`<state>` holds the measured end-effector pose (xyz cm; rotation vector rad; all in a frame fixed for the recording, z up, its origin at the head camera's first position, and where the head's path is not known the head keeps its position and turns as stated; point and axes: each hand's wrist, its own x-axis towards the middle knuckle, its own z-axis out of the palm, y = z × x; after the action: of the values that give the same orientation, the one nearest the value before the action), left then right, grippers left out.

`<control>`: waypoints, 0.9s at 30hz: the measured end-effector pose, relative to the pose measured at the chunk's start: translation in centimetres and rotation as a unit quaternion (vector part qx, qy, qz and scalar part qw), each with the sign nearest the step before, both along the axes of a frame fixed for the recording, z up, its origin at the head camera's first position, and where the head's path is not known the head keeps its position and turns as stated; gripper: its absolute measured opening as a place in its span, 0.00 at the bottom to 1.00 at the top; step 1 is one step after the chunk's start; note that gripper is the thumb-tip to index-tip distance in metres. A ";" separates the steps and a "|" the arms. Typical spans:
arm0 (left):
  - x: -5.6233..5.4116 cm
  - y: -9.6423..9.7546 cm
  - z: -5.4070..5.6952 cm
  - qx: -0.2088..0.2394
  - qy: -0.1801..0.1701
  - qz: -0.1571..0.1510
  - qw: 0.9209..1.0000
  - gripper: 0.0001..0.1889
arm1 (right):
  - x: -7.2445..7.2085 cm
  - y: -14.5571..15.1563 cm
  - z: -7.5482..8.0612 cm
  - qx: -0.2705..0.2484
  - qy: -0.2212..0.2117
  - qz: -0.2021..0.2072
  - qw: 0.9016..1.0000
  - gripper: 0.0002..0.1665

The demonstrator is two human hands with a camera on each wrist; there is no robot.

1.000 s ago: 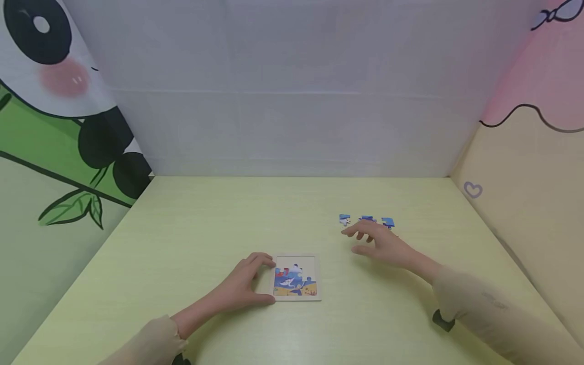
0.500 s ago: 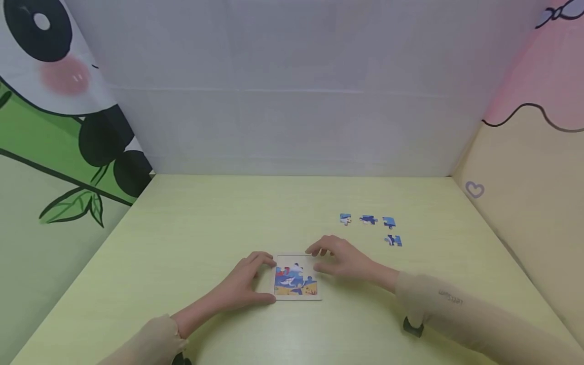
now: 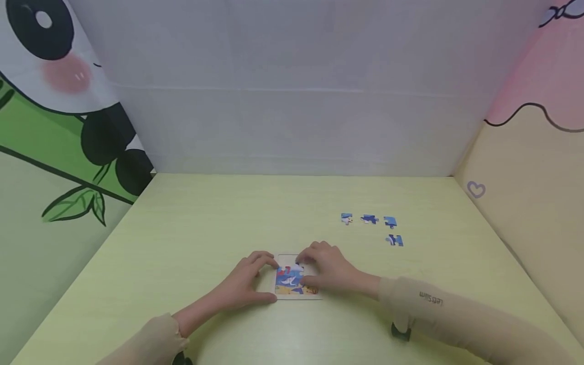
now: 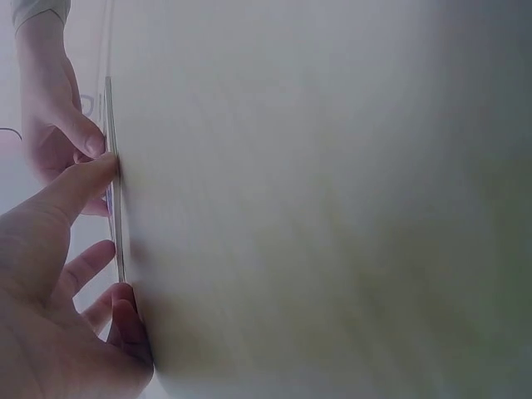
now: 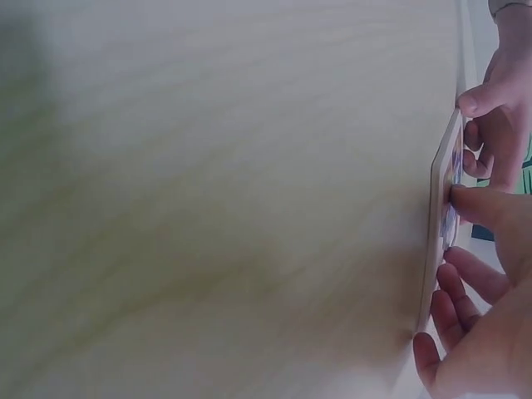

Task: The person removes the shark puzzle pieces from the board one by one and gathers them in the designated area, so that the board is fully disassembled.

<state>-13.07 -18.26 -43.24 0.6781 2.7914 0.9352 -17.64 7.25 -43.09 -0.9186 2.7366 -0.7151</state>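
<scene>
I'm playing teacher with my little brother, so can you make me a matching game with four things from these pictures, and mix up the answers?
Things:
1. left hand
2. right hand
3. loose pieces
4. leaf drawing

Clues:
A. green, on the side wall
B. fingertips over the picture of the puzzle
C. lying on the table, apart from both hands
D. at the puzzle's left edge

Right pairs: 1-D, 2-B, 3-C, 4-A

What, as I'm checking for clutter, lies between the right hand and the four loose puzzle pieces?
The head view shows only bare tabletop between the right hand and those loose puzzle pieces.
</scene>
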 end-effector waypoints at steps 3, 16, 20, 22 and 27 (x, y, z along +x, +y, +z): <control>0.0 0.0 -0.1 0.001 0.005 -0.003 1.000 0.30 | 0.0 -0.1 0.2 0.000 -0.010 -0.002 1.000 0.24; -0.2 0.0 -0.1 0.003 0.016 -0.012 1.000 0.28 | -0.1 -0.6 0.6 -0.024 -0.029 -0.010 0.999 0.21; -0.3 0.0 -0.2 0.003 0.012 -0.010 1.000 0.28 | -0.6 -0.5 0.8 -0.030 -0.025 -0.002 0.999 0.18; -0.3 -0.1 -0.2 0.002 0.012 -0.010 1.000 0.28 | -0.8 -0.4 0.9 -0.036 -0.033 0.006 0.999 0.17; -0.4 -0.3 -0.5 0.004 0.015 -0.013 1.000 0.28 | -1.4 -0.5 1.1 -0.035 -0.041 0.026 0.998 0.16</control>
<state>-13.47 -18.53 -43.74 0.7327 2.7995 0.9387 -19.08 6.73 -41.97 -0.9487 2.6212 -0.8241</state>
